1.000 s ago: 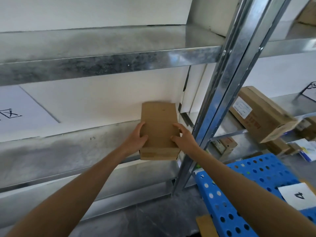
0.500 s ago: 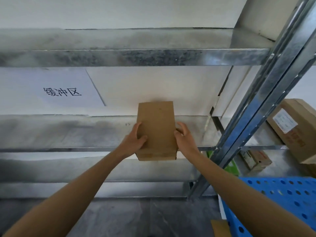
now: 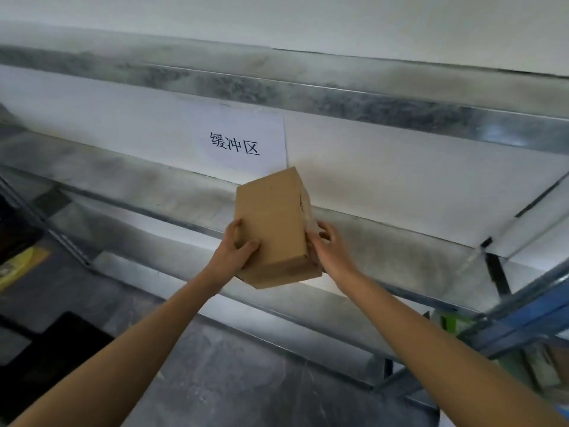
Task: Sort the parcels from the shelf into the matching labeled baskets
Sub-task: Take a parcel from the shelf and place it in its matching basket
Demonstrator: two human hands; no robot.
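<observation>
Progress, as I am judging it through the head camera, is sitting at the carry stage. I am watching a single brown cardboard parcel (image 3: 274, 226) being held up in the air in front of the middle shelf (image 3: 400, 254), tilted, with its near lower corner hanging out past the shelf's front edge. The left hand (image 3: 235, 251) is gripping the box's left side with the thumb lying across the broad face, and the right hand (image 3: 328, 248) is curling its fingers against the right side, so both are grasping the same parcel. I am reading this one as picked but not delivered: finding its matching basket and dropping it in is what is left. I am seeing no label on the faces turned towards me, so I cannot tell which basket it belongs to. No labelled basket is showing clearly; a blue bar (image 3: 538, 312) at the lower right may be part of one, but I cannot tell. Counting what is showing: one parcel, two hands, one white paper sign (image 3: 237, 143) with three handwritten characters on the wall behind, and an upper shelf (image 3: 308, 97) above the middle one. How many parcels are waiting elsewhere is not showing.
</observation>
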